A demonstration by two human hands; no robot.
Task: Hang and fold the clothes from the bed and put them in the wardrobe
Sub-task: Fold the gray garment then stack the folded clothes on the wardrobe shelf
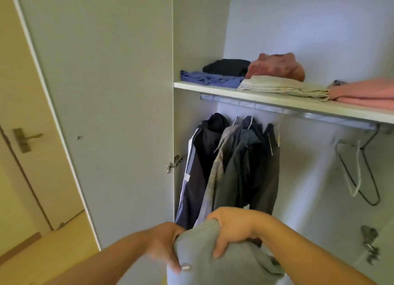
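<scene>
A folded grey garment (226,263) with a metal button is held low in front of the open wardrobe. My left hand (164,244) grips its left edge, and my right hand (232,227) grips its top from above. Higher up, the wardrobe shelf (255,100) carries folded clothes: blue (211,79), black (228,66), reddish (277,66), beige (283,87) and pink (366,94). Under the shelf, several dark jackets (230,167) hang from the rail (298,112).
The wardrobe's left door (102,114) stands open beside my left arm. Empty wire hangers (358,171) dangle on the rail at the right, with free rail between them and the jackets. A room door with a handle (25,138) is at the far left.
</scene>
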